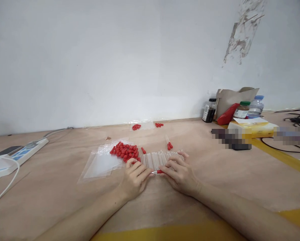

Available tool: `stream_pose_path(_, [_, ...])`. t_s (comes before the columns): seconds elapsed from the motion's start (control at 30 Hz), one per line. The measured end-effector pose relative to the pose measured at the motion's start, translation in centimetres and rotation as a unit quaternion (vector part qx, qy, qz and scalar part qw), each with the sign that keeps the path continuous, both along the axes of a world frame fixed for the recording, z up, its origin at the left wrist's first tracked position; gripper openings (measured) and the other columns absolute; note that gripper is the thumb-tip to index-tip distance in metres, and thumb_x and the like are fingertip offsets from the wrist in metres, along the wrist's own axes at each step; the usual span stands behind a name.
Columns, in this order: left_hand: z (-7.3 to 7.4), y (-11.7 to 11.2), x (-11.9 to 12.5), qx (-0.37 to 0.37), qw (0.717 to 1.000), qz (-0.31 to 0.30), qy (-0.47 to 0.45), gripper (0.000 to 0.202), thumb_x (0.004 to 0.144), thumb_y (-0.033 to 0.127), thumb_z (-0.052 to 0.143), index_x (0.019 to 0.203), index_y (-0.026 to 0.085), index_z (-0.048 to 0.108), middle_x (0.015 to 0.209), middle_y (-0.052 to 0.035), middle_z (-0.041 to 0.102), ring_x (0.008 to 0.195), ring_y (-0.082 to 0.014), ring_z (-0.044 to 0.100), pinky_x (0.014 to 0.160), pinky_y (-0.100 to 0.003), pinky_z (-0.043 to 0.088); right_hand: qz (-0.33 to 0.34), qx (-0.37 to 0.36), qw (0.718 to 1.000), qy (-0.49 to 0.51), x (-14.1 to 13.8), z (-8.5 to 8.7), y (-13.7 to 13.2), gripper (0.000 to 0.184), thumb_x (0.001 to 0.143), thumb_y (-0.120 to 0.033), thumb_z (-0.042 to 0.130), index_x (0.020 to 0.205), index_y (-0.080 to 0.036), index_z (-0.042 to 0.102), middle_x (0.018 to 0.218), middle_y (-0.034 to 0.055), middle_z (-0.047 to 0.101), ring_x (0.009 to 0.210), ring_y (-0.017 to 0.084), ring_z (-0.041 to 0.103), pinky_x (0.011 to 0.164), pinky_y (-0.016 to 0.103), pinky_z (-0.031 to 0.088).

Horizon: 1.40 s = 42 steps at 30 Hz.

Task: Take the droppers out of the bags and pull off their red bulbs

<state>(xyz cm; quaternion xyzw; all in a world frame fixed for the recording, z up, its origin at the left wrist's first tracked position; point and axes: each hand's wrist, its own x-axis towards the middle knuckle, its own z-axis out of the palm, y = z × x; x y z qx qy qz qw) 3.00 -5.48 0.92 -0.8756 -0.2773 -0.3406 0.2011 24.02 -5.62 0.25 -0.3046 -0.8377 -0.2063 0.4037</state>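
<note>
My left hand (135,176) and my right hand (180,174) meet at the table's middle, fingers curled and pinched on one clear tube with a red cap (158,172) held between them. Just behind my fingers lies a row of several clear tubes (160,157). A pile of red caps (126,151) sits left of the tubes, beside my left hand. Two capped tubes (168,142) lie a little farther back.
Clear plastic bags (102,164) lie left of the caps; more red caps (136,126) rest on a bag near the wall. A white power strip (21,154) and cable sit far left. Bottles, a jar (242,109), a beige bag (233,98) and a tissue pack (252,129) stand at right.
</note>
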Motion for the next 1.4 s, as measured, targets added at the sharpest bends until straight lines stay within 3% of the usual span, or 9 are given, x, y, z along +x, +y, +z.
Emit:
stream_pose_path(0.37, [0.2,-1.1,-0.6,0.02,0.999,0.002,0.049,0.01,0.079,0.016,0.05,0.08,0.018,0.059,0.056,0.0007,0.052,0.06,-0.0131,0.044,0.073,-0.036,0.034,0.063,0.033,0.995,-0.067,0.6,-0.1,-0.2,0.015,0.08,-0.014,0.047,0.079,-0.023,0.059,0.065,-0.0053,0.059,0.085,0.012,0.054,0.101,0.049,0.009])
stream_pose_path(0.6, [-0.1,-0.8,-1.4,-0.013,0.999,0.001,0.029,0.013,0.081,0.017,0.046,0.081,0.018,0.06,0.058,-0.0007,0.052,0.059,-0.013,0.046,0.064,-0.031,0.037,0.069,-0.012,0.995,-0.073,1.3,0.7,-0.6,0.017,0.079,-0.015,0.046,0.07,-0.022,0.058,0.062,-0.0041,0.056,0.08,0.012,0.054,0.1,0.049,0.015])
stream_pose_path(0.7, [-0.3,0.0,-2.7,-0.065,0.996,0.039,-0.043,0.015,0.083,0.017,0.044,0.086,0.018,0.059,0.068,-0.0026,0.056,0.062,-0.0122,0.05,0.06,-0.026,0.04,0.027,-0.03,0.999,0.007,2.9,1.0,0.3,0.011,0.077,-0.018,0.051,0.074,-0.023,0.06,0.065,-0.0027,0.058,0.079,0.014,0.055,0.097,0.047,0.02])
stream_pose_path(0.8, [-0.1,0.9,-3.4,-0.113,0.985,0.087,-0.102,0.021,0.086,0.02,0.039,0.097,0.018,0.058,0.078,-0.0039,0.056,0.067,-0.0111,0.053,0.062,-0.022,0.043,-0.02,-0.064,0.994,0.09,4.5,1.1,1.8,0.014,0.079,-0.022,0.052,0.089,-0.025,0.062,0.075,0.0016,0.061,0.073,0.014,0.055,0.086,0.04,0.033])
stream_pose_path(1.0, [0.1,1.6,-2.6,-0.125,0.98,0.13,-0.08,0.038,0.084,0.012,0.033,0.12,0.016,0.046,0.087,-0.0062,0.047,0.073,-0.012,0.052,0.065,-0.023,0.047,-0.014,-0.142,0.963,0.227,5.0,0.6,3.6,0.026,0.083,-0.026,0.042,0.101,-0.019,0.06,0.084,0.0075,0.053,0.077,0.016,0.054,0.067,0.029,0.045])
stream_pose_path(1.1, [0.0,1.8,-2.1,-0.112,0.985,0.109,-0.078,0.033,0.083,0.011,0.035,0.111,0.016,0.053,0.08,-0.0041,0.044,0.07,-0.0118,0.049,0.063,-0.023,0.047,-0.054,-0.197,0.937,0.283,4.6,0.5,3.8,0.026,0.082,-0.029,0.043,0.095,-0.016,0.061,0.08,0.0068,0.052,0.072,0.015,0.054,0.062,0.028,0.046])
stream_pose_path(1.2, [-0.2,2.2,-2.0,-0.086,0.988,0.083,-0.093,0.026,0.085,0.012,0.035,0.099,0.017,0.057,0.076,-0.0032,0.044,0.068,-0.0116,0.048,0.061,-0.023,0.046,-0.075,-0.289,0.886,0.354,4.1,0.7,4.1,0.023,0.076,-0.034,0.05,0.087,-0.016,0.058,0.074,0.0046,0.056,0.062,0.013,0.054,0.055,0.025,0.046])
stream_pose_path(1.3, [-0.5,2.5,-2.0,-0.074,0.991,0.075,-0.081,0.025,0.086,0.013,0.034,0.094,0.016,0.057,0.076,-0.0035,0.047,0.068,-0.0115,0.05,0.061,-0.023,0.046,-0.042,-0.355,0.856,0.372,3.1,0.8,4.6,0.02,0.072,-0.035,0.056,0.075,-0.016,0.058,0.072,0.0043,0.059,0.061,0.013,0.056,0.055,0.024,0.048])
stream_pose_path(1.4, [-0.8,2.7,-2.1,-0.07,0.992,0.093,-0.051,0.023,0.086,0.015,0.035,0.091,0.016,0.057,0.076,-0.0038,0.051,0.068,-0.0118,0.053,0.062,-0.023,0.047,0.037,-0.371,0.864,0.338,1.5,0.6,5.5,0.019,0.072,-0.031,0.055,0.081,-0.016,0.062,0.09,0.0073,0.059,0.074,0.014,0.059,0.066,0.026,0.05])
